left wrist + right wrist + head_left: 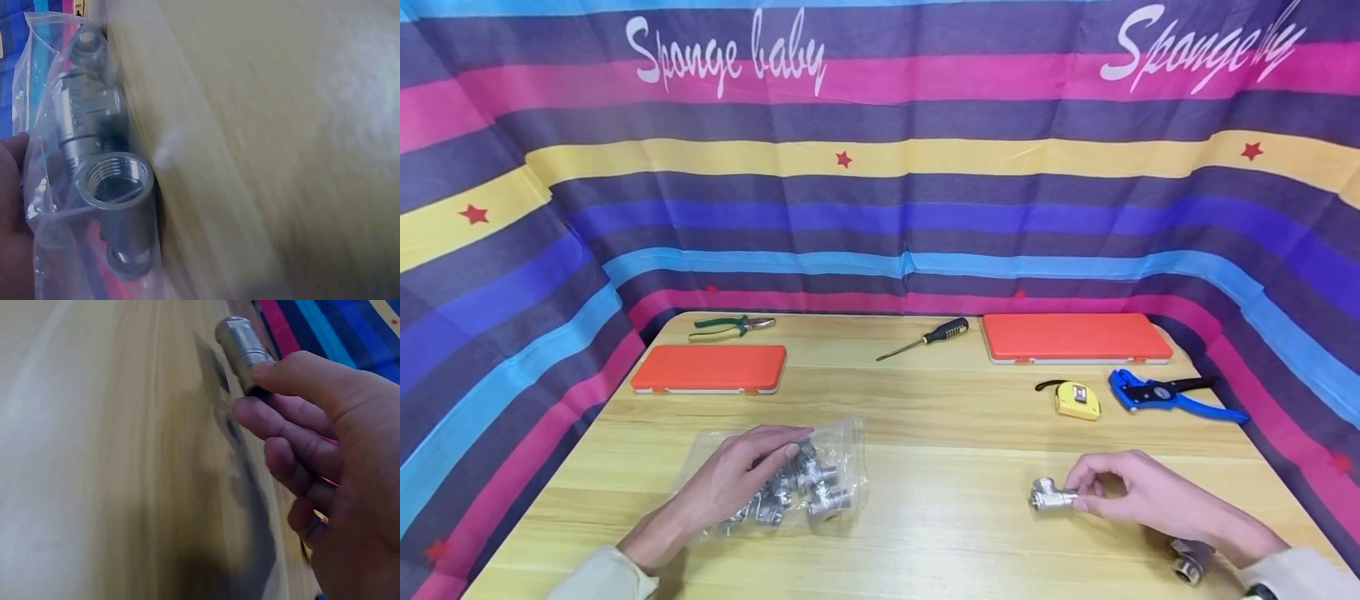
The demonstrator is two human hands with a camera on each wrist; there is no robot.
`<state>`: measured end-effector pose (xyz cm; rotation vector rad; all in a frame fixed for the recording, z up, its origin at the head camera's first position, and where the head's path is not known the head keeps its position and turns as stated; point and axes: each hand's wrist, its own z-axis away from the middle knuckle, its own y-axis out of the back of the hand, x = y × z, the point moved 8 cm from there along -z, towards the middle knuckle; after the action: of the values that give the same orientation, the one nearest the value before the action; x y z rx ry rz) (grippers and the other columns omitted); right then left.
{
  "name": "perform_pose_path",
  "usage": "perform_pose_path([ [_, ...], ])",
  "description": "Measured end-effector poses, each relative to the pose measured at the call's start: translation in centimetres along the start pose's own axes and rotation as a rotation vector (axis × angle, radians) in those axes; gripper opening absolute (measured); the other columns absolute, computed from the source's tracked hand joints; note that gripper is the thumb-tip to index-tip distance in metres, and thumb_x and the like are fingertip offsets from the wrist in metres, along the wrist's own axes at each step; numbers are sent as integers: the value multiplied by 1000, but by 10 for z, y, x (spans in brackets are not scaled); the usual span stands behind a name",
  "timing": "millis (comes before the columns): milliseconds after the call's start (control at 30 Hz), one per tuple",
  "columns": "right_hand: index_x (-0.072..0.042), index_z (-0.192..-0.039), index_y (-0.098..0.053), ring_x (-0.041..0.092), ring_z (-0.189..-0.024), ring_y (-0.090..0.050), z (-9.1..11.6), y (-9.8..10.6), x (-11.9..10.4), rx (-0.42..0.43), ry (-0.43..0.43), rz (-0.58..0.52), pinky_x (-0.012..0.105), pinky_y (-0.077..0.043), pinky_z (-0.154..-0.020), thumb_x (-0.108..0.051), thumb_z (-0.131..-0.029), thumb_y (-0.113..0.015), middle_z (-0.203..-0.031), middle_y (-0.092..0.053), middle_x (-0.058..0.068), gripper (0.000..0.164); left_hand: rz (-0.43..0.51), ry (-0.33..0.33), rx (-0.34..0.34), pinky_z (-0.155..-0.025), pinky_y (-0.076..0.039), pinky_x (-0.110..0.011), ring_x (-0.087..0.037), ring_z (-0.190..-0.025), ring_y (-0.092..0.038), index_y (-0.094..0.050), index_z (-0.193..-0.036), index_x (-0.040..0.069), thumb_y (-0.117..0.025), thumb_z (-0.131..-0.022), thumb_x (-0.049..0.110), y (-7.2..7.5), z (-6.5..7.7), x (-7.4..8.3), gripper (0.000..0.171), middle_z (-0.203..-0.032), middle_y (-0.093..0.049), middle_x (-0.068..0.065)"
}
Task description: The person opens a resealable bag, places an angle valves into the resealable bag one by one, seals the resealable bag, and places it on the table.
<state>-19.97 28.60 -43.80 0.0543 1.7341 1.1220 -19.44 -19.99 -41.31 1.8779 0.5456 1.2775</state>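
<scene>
My left hand [741, 467] lies over a clear plastic bag [853, 446], its fingers stretched along the top. Several metal tee pipe fittings [87, 112] show through the plastic, one with its threaded mouth facing the left wrist camera. My right hand [1138, 492] pinches another metal tee fitting [1051, 495] between thumb and fingers at one end. That fitting [242, 347] appears raised off the wood in the right wrist view. Beneath the right forearm another metal fitting [1191, 560] sits on the table, partly hidden by the arm.
On the wooden table [925, 467] lie pliers [733, 327], a screwdriver [928, 337], a yellow tape measure [1077, 400] and a blue wire stripper [1172, 395]. Two orange cases, a smaller one [709, 367] at left and a larger one [1075, 336] at right, lie farther back. Striped cloth [880, 217] surrounds the table.
</scene>
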Motion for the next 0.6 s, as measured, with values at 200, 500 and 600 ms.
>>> perform_pose_path([
  [200,-31,-110,-77,2,-82,-59,-45,-10,-22,53,-38,36,22,-48,-68,-28,-101,-80,-93,-72,-18,10,8,-8,0,-112,-57,-55,-21,-135,-69,-71,-146,30,-58,-115,35,0,-1,0,34,-142,-73,11],
  [500,-25,-111,-79,5,-73,-54,-127,-59,-63,4,-40,-79,20,-49,-63,-29,-99,-82,-93,-76,-12,14,26,13,-19,-112,-57,-56,-22,-136,-68,-70,-147,30,-57,-115,38,-1,0,-1,36,-143,-73,11],
  [600,-21,-113,-79,6,-76,-58,-149,-81,-81,-12,-7,-116,20,-51,-66,-26,-98,-83,-94,-76,-11,16,27,13,-19,-112,-57,-56,-22,-135,-68,-70,-147,30,-57,-115,39,0,0,-1,36,-143,-73,11],
])
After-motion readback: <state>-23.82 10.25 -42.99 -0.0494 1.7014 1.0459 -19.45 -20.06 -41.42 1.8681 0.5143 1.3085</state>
